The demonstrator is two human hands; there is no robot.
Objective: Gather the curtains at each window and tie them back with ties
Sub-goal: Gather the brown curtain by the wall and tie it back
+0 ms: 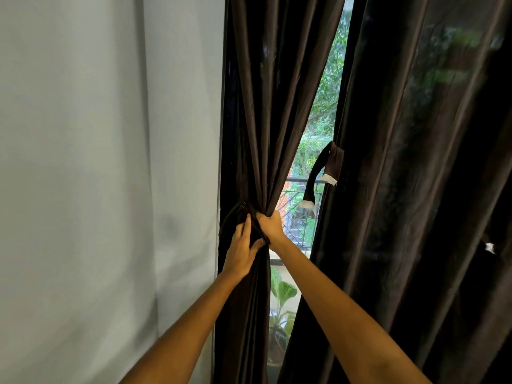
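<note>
A dark brown left curtain [257, 106] is bunched into a narrow bundle beside the wall. A matching dark tie [235, 213] loops round the bundle at hand height. My left hand [242, 250] pinches the tie's end between thumb and fingers against the fabric. My right hand [273, 225] grips the gathered curtain from the right, fingers curled round it and the tie. The right curtain [415, 189] hangs loose, and its own dark tie [318, 176] with white ends dangles from its edge.
A pale grey wall [110, 162] fills the left. Between the curtains a strip of window [324, 92] shows green trees, a railing and a leafy potted plant [282, 295] below.
</note>
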